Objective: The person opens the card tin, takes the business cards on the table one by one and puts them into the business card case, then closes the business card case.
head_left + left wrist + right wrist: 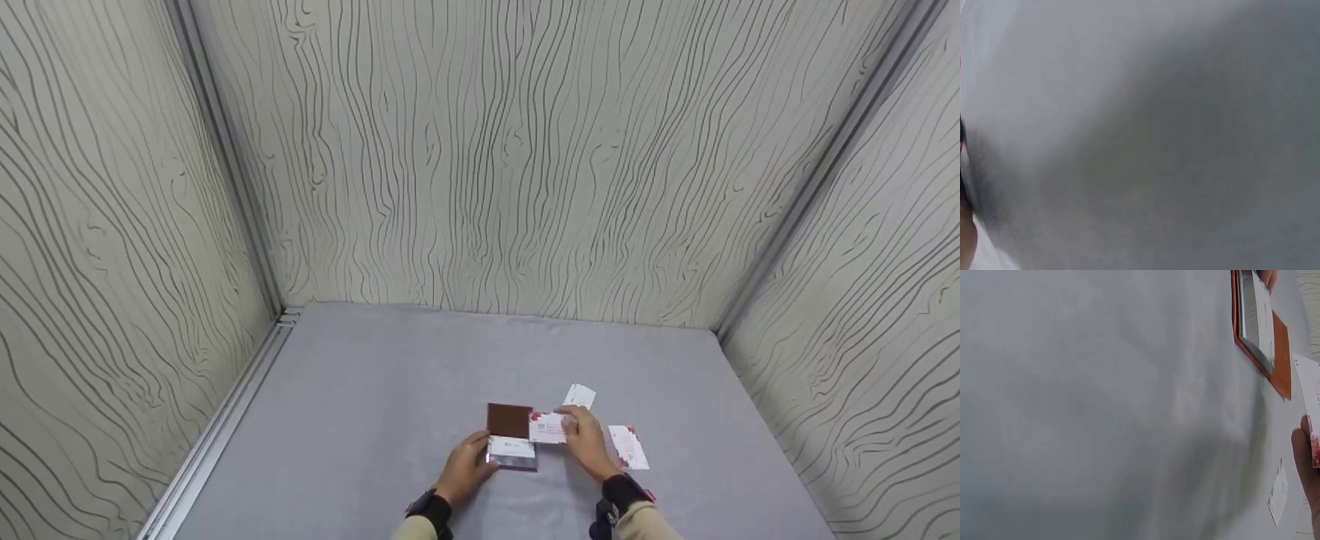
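A brown card case (pixel 510 420) lies unfolded in front of me, its flap pointing away. My left hand (pixel 461 472) grips it by the left edge, thumb at the near corner. Inside the case's silvery lower half sits a white business card (pixel 511 448). Between the thumb and fingers of my right hand (pixel 589 448) is another business card (pixel 546 427) with red flowers at its corners, its left end overlapping the case in the head view. The right wrist view shows this held card (pixel 1310 391) beside the case (pixel 1282 360). Only a sliver of the left hand (pixel 967 236) enters the left wrist view.
One loose card (pixel 580 395) lies just beyond my right hand, and another (pixel 631 448) with red corners lies to its right. Grey cloth (pixel 360 397) covers the table. Wood-patterned panels (pixel 480 150) stand at the back and both sides, with a metal rail (pixel 217 427) on the left.
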`<state>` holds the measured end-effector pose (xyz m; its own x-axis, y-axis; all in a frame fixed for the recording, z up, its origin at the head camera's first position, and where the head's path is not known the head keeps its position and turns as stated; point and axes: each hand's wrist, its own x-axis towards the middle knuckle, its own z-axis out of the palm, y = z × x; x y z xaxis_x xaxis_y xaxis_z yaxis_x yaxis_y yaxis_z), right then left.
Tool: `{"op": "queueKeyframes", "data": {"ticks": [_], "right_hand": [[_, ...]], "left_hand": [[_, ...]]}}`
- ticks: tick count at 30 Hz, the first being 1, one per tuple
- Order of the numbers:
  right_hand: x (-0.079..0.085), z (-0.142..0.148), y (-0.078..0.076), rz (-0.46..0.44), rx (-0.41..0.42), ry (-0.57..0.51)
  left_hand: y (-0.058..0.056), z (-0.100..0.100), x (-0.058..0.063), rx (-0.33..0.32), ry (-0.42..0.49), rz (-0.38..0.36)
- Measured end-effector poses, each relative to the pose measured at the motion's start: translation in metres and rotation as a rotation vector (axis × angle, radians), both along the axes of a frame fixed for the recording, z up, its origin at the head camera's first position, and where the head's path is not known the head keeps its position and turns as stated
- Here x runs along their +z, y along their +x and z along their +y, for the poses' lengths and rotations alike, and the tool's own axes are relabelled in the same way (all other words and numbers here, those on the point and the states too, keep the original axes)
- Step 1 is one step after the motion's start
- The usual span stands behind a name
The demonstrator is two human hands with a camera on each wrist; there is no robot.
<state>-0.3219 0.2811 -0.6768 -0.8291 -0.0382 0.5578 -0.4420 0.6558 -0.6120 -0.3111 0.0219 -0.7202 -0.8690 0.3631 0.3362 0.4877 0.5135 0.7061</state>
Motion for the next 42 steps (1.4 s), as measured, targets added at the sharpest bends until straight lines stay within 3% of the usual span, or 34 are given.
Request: {"op": "queueKeyframes", "data": {"ticks": [8,23,30,42], "right_hand": [[-0.001,-0.028,-0.004,-0.162,0.069,-0.085],[-0.005,-0.047,-0.002,-0.282,0.115,-0.016],[-0.01,-0.047,-0.003,-0.242,0.124,0.04],[-0.026,-0.05,0.002,-0.078,0.139,0.294]], "left_hand": [[-0.004,0.002,-0.003,-0.008,-0.001,0.014],[0.0,0.003,0.004,-0.002,0.013,-0.025],[0.0,0.002,0.004,0.001,0.008,-0.034],[-0.001,0.0,-0.001,-0.015,0.004,0.088]]}}
